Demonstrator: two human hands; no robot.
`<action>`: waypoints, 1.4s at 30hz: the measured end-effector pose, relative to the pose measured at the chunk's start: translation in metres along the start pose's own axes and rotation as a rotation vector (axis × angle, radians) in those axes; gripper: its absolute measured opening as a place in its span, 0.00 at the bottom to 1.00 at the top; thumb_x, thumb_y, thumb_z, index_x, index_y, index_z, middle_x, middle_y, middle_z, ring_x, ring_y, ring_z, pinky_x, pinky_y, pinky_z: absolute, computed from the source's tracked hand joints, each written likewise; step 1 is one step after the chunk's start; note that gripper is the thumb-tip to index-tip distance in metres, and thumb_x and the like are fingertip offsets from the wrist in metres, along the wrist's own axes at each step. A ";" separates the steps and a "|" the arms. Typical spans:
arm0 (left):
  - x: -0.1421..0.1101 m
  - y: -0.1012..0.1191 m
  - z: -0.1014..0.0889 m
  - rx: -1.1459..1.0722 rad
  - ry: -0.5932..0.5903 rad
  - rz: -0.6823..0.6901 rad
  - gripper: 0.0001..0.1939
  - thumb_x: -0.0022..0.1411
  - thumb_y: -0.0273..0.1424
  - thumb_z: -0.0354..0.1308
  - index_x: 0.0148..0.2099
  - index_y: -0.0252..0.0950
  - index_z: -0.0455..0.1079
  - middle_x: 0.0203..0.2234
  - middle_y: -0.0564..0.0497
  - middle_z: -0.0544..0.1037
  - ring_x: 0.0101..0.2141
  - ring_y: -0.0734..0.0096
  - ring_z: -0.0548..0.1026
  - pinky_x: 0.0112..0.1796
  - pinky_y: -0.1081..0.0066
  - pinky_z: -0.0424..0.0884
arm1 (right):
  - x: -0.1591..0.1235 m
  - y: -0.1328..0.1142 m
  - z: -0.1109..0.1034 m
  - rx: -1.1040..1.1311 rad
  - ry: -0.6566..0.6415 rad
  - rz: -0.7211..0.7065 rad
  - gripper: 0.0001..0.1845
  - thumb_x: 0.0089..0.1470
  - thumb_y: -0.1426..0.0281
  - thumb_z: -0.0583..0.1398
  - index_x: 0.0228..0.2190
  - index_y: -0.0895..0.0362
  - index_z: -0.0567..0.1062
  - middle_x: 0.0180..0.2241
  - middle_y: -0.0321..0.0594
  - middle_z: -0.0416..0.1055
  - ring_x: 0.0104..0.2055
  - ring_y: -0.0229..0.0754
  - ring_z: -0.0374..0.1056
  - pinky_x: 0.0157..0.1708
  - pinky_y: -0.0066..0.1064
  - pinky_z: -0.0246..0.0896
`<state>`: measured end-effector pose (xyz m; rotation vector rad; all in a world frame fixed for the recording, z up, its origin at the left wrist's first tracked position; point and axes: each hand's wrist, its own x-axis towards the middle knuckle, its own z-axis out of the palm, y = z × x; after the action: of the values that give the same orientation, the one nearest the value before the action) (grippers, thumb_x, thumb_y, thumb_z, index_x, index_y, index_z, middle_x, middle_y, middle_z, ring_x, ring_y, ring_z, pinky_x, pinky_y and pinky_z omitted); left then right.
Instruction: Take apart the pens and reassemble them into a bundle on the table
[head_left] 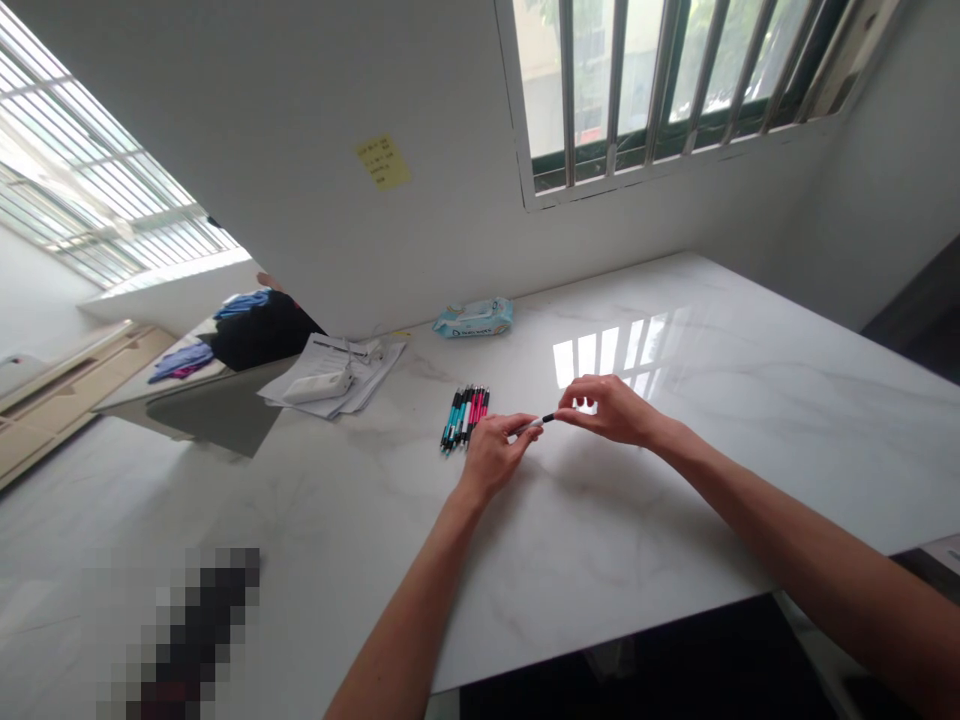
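Both of my hands meet over the middle of a white marble table [675, 480]. My left hand [496, 452] is closed around the body of a pen [537, 422]. My right hand [611, 408] pinches the pen's dark end between thumb and fingers. Just to the left of my left hand lies a row of several pens [465, 415], teal, black and pink, side by side on the tabletop.
A pack of wet wipes [474, 317] lies near the wall. A stack of papers [330, 375] with a small white device on top sits to the left. A yellow sticky note [383, 162] is on the wall, beside a barred window [660, 80]. Clothes [247, 325] lie further left.
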<state>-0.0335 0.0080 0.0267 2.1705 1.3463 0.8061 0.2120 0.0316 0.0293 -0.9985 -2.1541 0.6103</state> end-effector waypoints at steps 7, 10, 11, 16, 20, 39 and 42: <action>0.000 0.000 0.001 0.014 -0.005 0.002 0.09 0.67 0.37 0.62 0.42 0.42 0.84 0.31 0.52 0.86 0.34 0.64 0.81 0.41 0.68 0.71 | 0.000 0.001 0.000 -0.011 -0.014 0.003 0.18 0.68 0.62 0.59 0.27 0.54 0.79 0.30 0.40 0.76 0.36 0.43 0.69 0.36 0.33 0.60; 0.000 0.000 0.001 0.004 0.005 0.005 0.09 0.67 0.37 0.62 0.43 0.42 0.83 0.31 0.52 0.86 0.34 0.64 0.81 0.42 0.67 0.71 | 0.000 0.000 -0.001 0.018 -0.014 -0.027 0.09 0.63 0.61 0.65 0.35 0.53 0.80 0.36 0.41 0.78 0.37 0.43 0.70 0.37 0.33 0.62; 0.000 0.000 0.002 0.000 0.006 0.006 0.09 0.67 0.38 0.62 0.42 0.42 0.83 0.31 0.52 0.86 0.33 0.64 0.81 0.41 0.67 0.71 | 0.000 -0.001 -0.002 0.021 -0.013 -0.036 0.09 0.60 0.61 0.67 0.37 0.53 0.80 0.37 0.41 0.78 0.37 0.43 0.70 0.37 0.33 0.63; -0.001 -0.004 0.004 0.019 0.015 0.044 0.08 0.67 0.38 0.63 0.41 0.44 0.83 0.30 0.53 0.86 0.33 0.62 0.81 0.43 0.64 0.73 | 0.001 -0.003 -0.001 -0.036 -0.040 -0.019 0.19 0.68 0.59 0.59 0.27 0.54 0.79 0.32 0.42 0.77 0.37 0.45 0.69 0.38 0.35 0.60; -0.001 -0.008 0.005 0.055 0.057 0.075 0.08 0.66 0.37 0.64 0.43 0.44 0.83 0.35 0.50 0.86 0.36 0.60 0.82 0.43 0.61 0.75 | 0.001 -0.003 0.002 -0.018 -0.072 0.007 0.24 0.70 0.57 0.57 0.25 0.54 0.79 0.29 0.41 0.75 0.34 0.43 0.69 0.37 0.34 0.59; 0.002 -0.011 -0.006 -0.088 0.238 0.109 0.09 0.67 0.35 0.62 0.49 0.42 0.77 0.47 0.47 0.81 0.50 0.61 0.77 0.53 0.59 0.72 | -0.004 -0.011 0.014 0.022 -0.136 0.110 0.10 0.62 0.62 0.64 0.35 0.53 0.83 0.29 0.38 0.75 0.28 0.37 0.65 0.29 0.29 0.56; 0.004 -0.020 -0.008 -0.084 0.362 0.057 0.09 0.68 0.36 0.61 0.48 0.42 0.78 0.46 0.47 0.81 0.50 0.61 0.77 0.53 0.61 0.72 | -0.004 -0.014 0.020 -0.010 -0.121 0.158 0.09 0.62 0.66 0.62 0.41 0.53 0.83 0.28 0.36 0.76 0.27 0.38 0.67 0.30 0.29 0.57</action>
<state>-0.0498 0.0207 0.0204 2.0727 1.3909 1.3025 0.1926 0.0172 0.0237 -1.1723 -2.1978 0.7529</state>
